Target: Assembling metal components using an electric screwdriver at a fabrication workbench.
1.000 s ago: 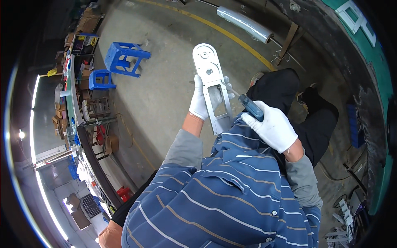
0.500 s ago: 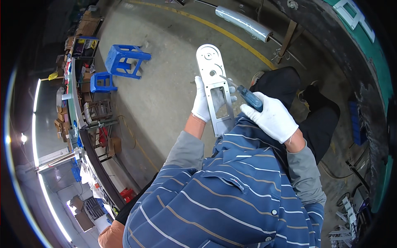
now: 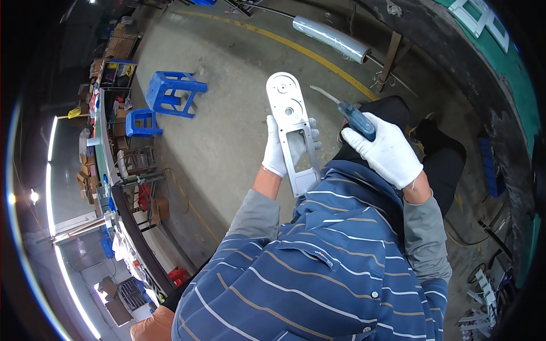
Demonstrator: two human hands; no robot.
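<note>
My left hand (image 3: 275, 152), in a white glove, is closed around the sides of a silver metal plate (image 3: 296, 116). The plate has a rounded far end, round holes in its upper half and a rectangular window lower down. Its near end reaches my striped shirt. To the right, my gloved right hand (image 3: 391, 152) grips the blue handle of a hand tool (image 3: 357, 120) with a thin, curved metal blade. The blade's tip points up and left, beside the plate and apart from it.
Two blue plastic stools (image 3: 170, 94) stand on the floor at the left. A roll of clear film (image 3: 331, 38) lies on a rod at the far side. White frame parts (image 3: 480, 23) rest on a green surface at the upper right. Cluttered shelves line the left.
The tool's blade has left the plate's face, and my right hand has moved right with it. The plate has come slightly nearer to me in my left hand.
</note>
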